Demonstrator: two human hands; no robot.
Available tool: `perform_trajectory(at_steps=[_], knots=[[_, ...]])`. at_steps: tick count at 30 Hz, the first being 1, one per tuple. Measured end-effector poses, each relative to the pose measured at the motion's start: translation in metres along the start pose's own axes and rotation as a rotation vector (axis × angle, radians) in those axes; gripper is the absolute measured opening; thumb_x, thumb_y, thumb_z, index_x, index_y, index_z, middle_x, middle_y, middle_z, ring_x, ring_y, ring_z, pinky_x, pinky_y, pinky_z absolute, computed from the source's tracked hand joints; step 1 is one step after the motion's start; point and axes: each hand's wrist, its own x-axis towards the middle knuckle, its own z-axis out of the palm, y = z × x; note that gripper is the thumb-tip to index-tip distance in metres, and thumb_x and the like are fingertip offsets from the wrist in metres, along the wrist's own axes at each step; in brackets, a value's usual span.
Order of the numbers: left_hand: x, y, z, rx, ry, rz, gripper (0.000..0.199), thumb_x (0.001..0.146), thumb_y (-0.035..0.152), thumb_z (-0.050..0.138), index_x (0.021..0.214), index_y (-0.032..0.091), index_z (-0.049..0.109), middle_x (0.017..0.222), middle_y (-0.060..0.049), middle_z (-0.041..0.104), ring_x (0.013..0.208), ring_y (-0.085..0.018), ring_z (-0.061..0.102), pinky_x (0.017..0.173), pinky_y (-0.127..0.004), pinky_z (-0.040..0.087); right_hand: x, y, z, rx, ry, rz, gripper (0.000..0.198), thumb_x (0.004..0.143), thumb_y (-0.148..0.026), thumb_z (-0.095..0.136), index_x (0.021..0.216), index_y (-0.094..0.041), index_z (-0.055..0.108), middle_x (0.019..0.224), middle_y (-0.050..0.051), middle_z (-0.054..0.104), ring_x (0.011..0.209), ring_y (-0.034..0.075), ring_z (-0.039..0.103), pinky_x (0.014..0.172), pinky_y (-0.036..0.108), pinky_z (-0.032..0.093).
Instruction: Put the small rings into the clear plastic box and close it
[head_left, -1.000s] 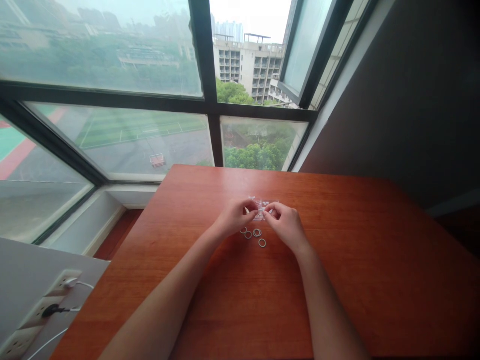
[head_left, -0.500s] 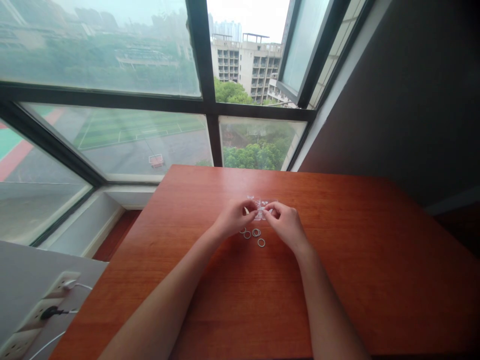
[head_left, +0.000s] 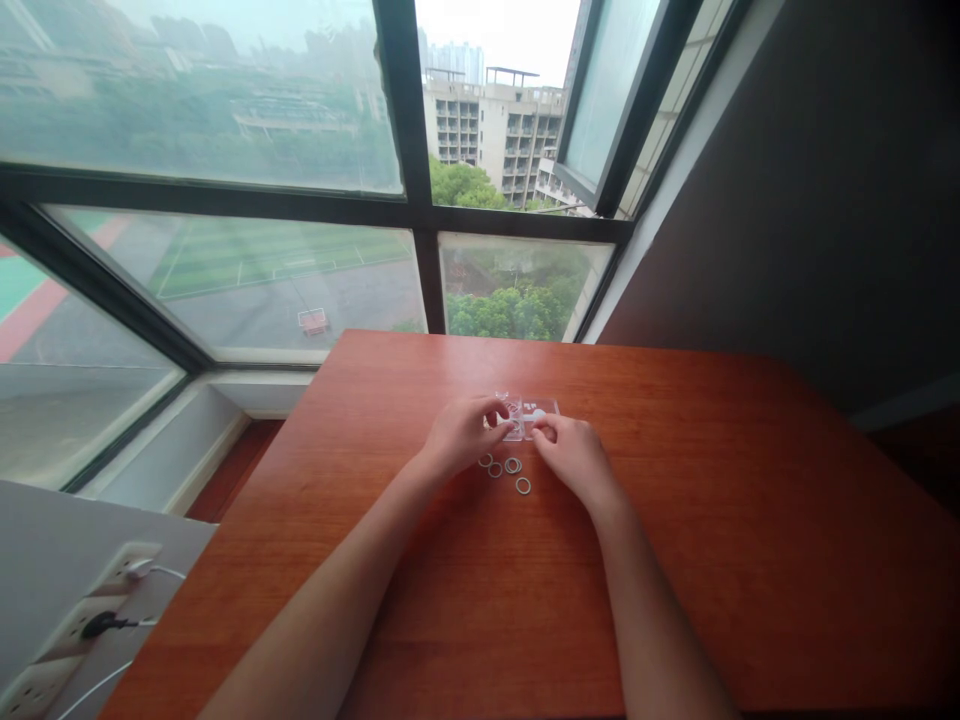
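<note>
1. Head cam first: there's a clear plastic box (head_left: 523, 425) toward the far side of a reddish-brown counter (head_left: 712, 500), right between both hands. Looks like two halves side by side, resting flat, which I'd guess keeps it steady.

2. Left hand (head_left: 465, 432) is curled over the box's left half, with a gap showing between thumb and index finger. Can't tell if that grip has hold of anything; my guess is it's there to brace that side.

3. Right hand (head_left: 571, 445) has its fingertips bunched at the near edge of the right half. Whether that grip is pinching something, honestly can't tell, too small. There's a white bit (head_left: 538, 414) just past the fingers, no clue if they touch.

4. Loose rings (head_left: 523, 493) lie flat on the near side of the box, two of them overlapping. Probably sitting there so they're in easy reach without crowding the box.

5. Big window (head_left: 429, 280) behind the counter, so plenty of daylight, handy for parts this tiny I'd say.
</note>
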Motion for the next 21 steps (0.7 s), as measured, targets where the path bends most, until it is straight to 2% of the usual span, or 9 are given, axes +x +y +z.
perform_trajectory(at_steps=[6,9,15,18,21], knots=[[-0.001,0.002,-0.002,0.113,-0.073,-0.003,0.011,0.077,0.029,0.063,0.082,0.022,0.07,0.077,-0.001,0.066,0.064,-0.013,0.056,0.058,-0.022,0.036,-0.001,-0.004,0.005,0.044,-0.071,-0.047,0.026,0.082,-0.022,0.052,0.099,-0.029,0.071,0.078,0.001,0.07,0.075,0.017,0.062,0.065,0.022,0.037],[-0.001,0.0,-0.002,0.132,-0.062,-0.01,0.01,0.076,0.028,0.063,0.079,0.022,0.07,0.078,-0.002,0.066,0.064,-0.013,0.057,0.058,-0.022,0.036,-0.001,-0.006,0.008,0.048,-0.075,-0.071,0.03,0.082,-0.021,0.053,0.106,-0.029,0.068,0.081,0.001,0.07,0.075,0.017,0.062,0.065,0.022,0.037],[-0.001,-0.009,-0.005,0.139,-0.019,-0.016,0.01,0.074,0.027,0.063,0.079,0.021,0.069,0.078,-0.002,0.066,0.065,-0.013,0.055,0.058,-0.022,0.037,-0.002,-0.009,0.011,0.026,-0.101,-0.098,0.034,0.082,-0.026,0.055,0.115,-0.029,0.064,0.073,0.0,0.067,0.071,0.017,0.061,0.062,0.022,0.036],[-0.001,-0.01,-0.007,0.124,-0.009,-0.013,0.01,0.074,0.027,0.063,0.08,0.021,0.069,0.077,-0.001,0.065,0.064,-0.013,0.055,0.058,-0.022,0.037,-0.003,-0.01,0.01,0.063,-0.083,-0.107,0.03,0.082,-0.026,0.053,0.11,-0.027,0.064,0.069,-0.001,0.066,0.066,0.015,0.059,0.061,0.022,0.035],[-0.001,-0.01,-0.011,0.111,0.007,-0.006,0.01,0.075,0.027,0.063,0.081,0.021,0.068,0.076,-0.001,0.064,0.064,-0.013,0.055,0.06,-0.022,0.038,-0.004,-0.011,0.007,0.085,-0.063,-0.107,0.018,0.081,-0.025,0.053,0.092,-0.024,0.067,0.067,-0.001,0.065,0.063,0.014,0.057,0.06,0.021,0.035]])
